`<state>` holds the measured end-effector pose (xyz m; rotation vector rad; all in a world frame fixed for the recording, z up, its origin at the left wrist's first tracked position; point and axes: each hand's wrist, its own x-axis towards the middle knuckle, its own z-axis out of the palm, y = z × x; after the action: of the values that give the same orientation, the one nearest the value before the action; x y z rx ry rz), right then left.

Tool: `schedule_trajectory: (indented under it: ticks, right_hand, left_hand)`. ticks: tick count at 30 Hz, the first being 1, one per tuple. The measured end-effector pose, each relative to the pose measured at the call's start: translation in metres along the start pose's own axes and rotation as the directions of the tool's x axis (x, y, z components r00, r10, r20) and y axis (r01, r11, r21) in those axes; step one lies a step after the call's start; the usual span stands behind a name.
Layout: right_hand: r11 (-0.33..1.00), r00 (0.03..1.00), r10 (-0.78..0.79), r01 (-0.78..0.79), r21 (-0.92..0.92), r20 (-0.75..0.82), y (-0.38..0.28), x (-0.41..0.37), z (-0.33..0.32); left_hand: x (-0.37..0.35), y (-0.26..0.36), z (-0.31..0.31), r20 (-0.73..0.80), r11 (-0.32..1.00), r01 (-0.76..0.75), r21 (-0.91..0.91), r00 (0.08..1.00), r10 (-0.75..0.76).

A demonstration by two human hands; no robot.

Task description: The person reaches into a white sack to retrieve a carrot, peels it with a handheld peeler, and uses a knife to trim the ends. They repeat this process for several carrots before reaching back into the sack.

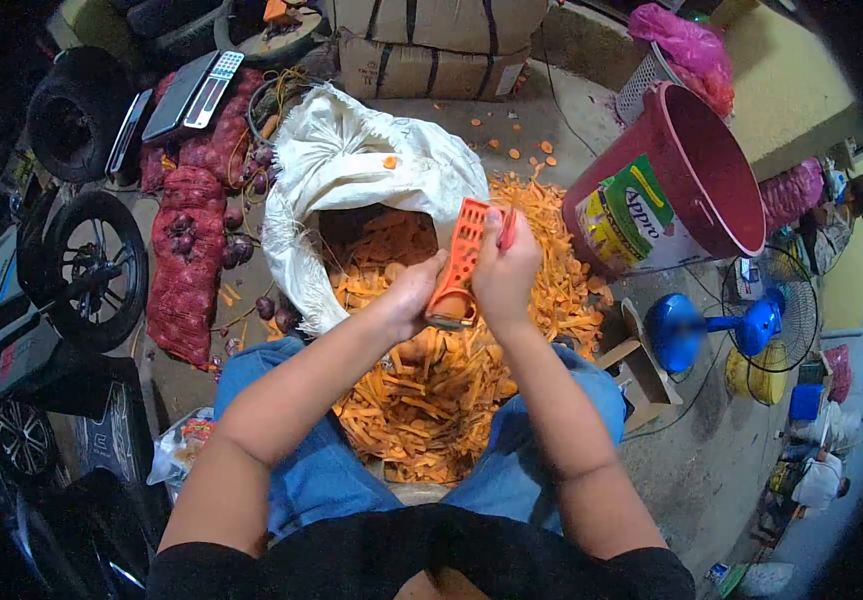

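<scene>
Above the pile between my knees, my two hands hold an orange-red plastic slicer (465,245) with rows of holes and a dark edge at its lower end. My left hand (413,297) is closed at the slicer's lower left side, its fingers partly hidden behind it. My right hand (507,268) is closed round the right side, thumb up, with a small red part showing by the thumb. A rounded orange piece, apparently carrot (450,306), shows at the lower end. Below lies a heap of carrot peelings (421,420). A white woven sack (351,150) gapes open just beyond, with carrot pieces inside.
A maroon bucket (686,165) leans at the right, near a blue fan (676,332) and a cardboard box (641,375). Red net bags of onions (188,265) and a scale (191,95) lie left, beside motorcycle wheels (96,270). Strapped cartons (431,65) stand behind.
</scene>
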<state>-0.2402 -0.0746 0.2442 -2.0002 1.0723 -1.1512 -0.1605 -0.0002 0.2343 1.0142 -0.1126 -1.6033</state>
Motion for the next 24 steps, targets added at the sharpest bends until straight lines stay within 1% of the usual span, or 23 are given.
schedule_trajectory:
  ticks: [1,2,3,4,5,6,7,8,9,10,11,13,14,15,16,17,18,19,20,21,22,23,24]
  right_hand:
    - [0.988,0.992,0.126,-0.125,0.092,-0.005,0.000,0.005,-0.002]
    - [0.990,0.986,0.111,-0.099,0.096,-0.127,0.010,0.015,-0.004]
    - [0.993,0.964,0.095,-0.073,0.096,-0.247,0.028,0.030,-0.009]
    - [0.993,0.933,0.108,-0.118,-0.006,-0.343,0.060,0.048,-0.018]
    - [0.980,0.893,0.111,-0.172,-0.103,-0.436,0.084,0.058,-0.025]
    - [0.979,0.891,0.115,-0.176,-0.102,-0.439,0.070,0.058,-0.031]
    - [0.919,0.841,0.391,-0.376,0.117,-0.374,0.044,0.059,-0.041]
    - [0.776,0.741,0.624,-0.551,0.309,-0.247,0.027,0.059,-0.045]
    - [0.865,0.857,0.440,-0.324,0.384,-0.269,0.035,0.054,-0.035]
    - [0.877,0.905,0.377,-0.280,0.390,-0.199,0.026,0.046,-0.027]
    - [0.885,0.942,0.310,-0.237,0.401,-0.127,0.016,0.035,-0.018]
    - [0.956,0.991,0.136,-0.132,0.264,0.003,0.003,0.010,-0.007]
    - [0.956,0.991,0.135,-0.131,0.264,0.002,0.000,0.007,-0.003]
    - [0.971,0.992,0.126,-0.124,0.202,0.000,-0.002,0.004,-0.001]
    - [0.983,0.993,0.116,-0.115,0.140,0.000,-0.003,0.003,-0.001]
    - [0.949,0.979,0.204,-0.194,0.248,-0.015,-0.004,0.007,-0.002]
    - [0.963,0.974,0.175,-0.139,0.229,-0.143,0.008,0.017,-0.002]
    - [0.976,0.953,0.140,-0.087,0.201,-0.268,0.030,0.030,-0.006]
    - [0.985,0.921,0.173,-0.158,0.072,-0.349,0.061,0.048,-0.016]
    - [0.970,0.882,0.193,-0.237,-0.052,-0.431,0.082,0.058,-0.025]
    - [0.969,0.880,0.196,-0.242,-0.051,-0.433,0.069,0.057,-0.030]
    - [0.895,0.819,0.444,-0.419,0.151,-0.363,0.053,0.058,-0.038]
    - [0.752,0.718,0.652,-0.572,0.328,-0.242,0.042,0.059,-0.042]
  left_hand:
    - [-0.003,0.000,0.000,0.024,0.992,0.051,0.115,0.998,-0.054]
    - [-0.006,-0.002,0.000,0.041,0.968,0.099,0.232,0.993,-0.111]
    - [-0.002,-0.011,-0.004,0.050,0.962,0.099,0.254,0.992,-0.115]
    - [-0.009,-0.010,0.002,0.052,0.962,0.101,0.255,0.992,-0.118]
    - [-0.021,-0.003,0.013,0.092,0.958,0.116,0.263,0.985,-0.145]
    - [-0.028,0.000,0.018,0.131,0.952,0.133,0.274,0.976,-0.174]
    - [-0.017,-0.007,0.011,0.134,0.974,0.123,0.189,0.980,-0.149]
    - [-0.015,-0.004,0.008,0.136,0.975,0.118,0.187,0.980,-0.145]
    - [-0.012,0.001,0.005,0.085,0.978,0.156,0.140,0.982,-0.169]
    - [-0.009,0.004,0.002,0.033,0.977,0.192,0.090,0.980,-0.196]
    - [0.009,-0.005,-0.013,0.090,0.990,0.137,-0.017,0.987,-0.135]
    - [0.010,-0.001,-0.013,0.085,0.993,0.114,-0.038,0.990,-0.111]
    - [0.011,0.000,-0.013,0.083,0.994,0.096,-0.055,0.992,-0.092]
    - [0.002,0.004,0.000,-0.006,0.995,0.093,-0.035,0.996,-0.093]
    - [-0.002,0.005,0.002,-0.007,0.995,0.094,-0.036,0.996,-0.094]
    - [-0.004,0.006,0.002,0.004,0.989,0.128,0.079,0.992,-0.128]
    - [-0.007,0.007,0.004,0.010,0.967,0.161,0.197,0.986,-0.166]
    - [-0.014,0.007,0.012,-0.003,0.974,0.158,0.159,0.987,-0.160]
    - [-0.017,0.005,0.014,-0.001,0.974,0.160,0.161,0.987,-0.162]
    - [-0.019,0.001,0.014,0.082,0.961,0.162,0.222,0.979,-0.184]
    - [-0.022,0.001,0.015,0.160,0.946,0.161,0.283,0.964,-0.212]
    - [-0.027,0.005,0.019,0.162,0.952,0.207,0.227,0.955,-0.246]
    - [-0.019,0.002,0.011,0.164,0.953,0.204,0.226,0.956,-0.244]
